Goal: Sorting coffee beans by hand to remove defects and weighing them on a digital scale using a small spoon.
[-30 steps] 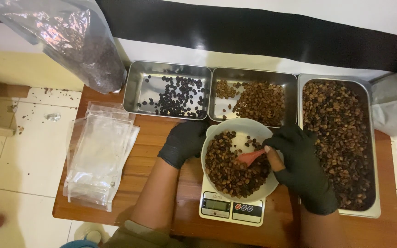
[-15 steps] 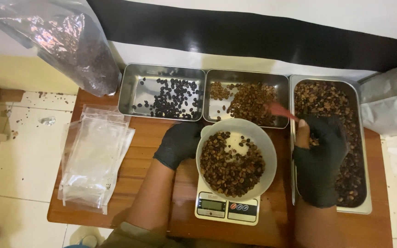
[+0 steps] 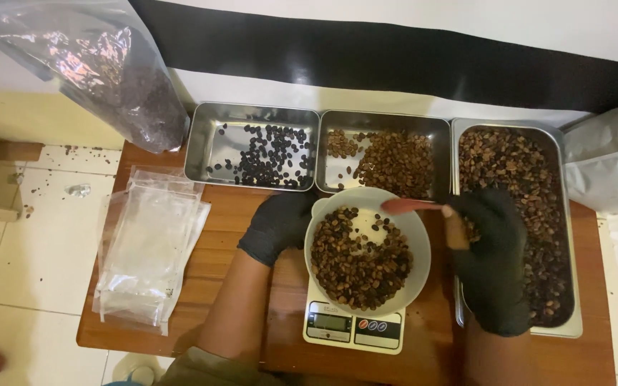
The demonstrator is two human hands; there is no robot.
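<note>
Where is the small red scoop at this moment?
In the head view, the red scoop is in the right hand, over the far rim of the white bowl, beside the large right tray.
</note>
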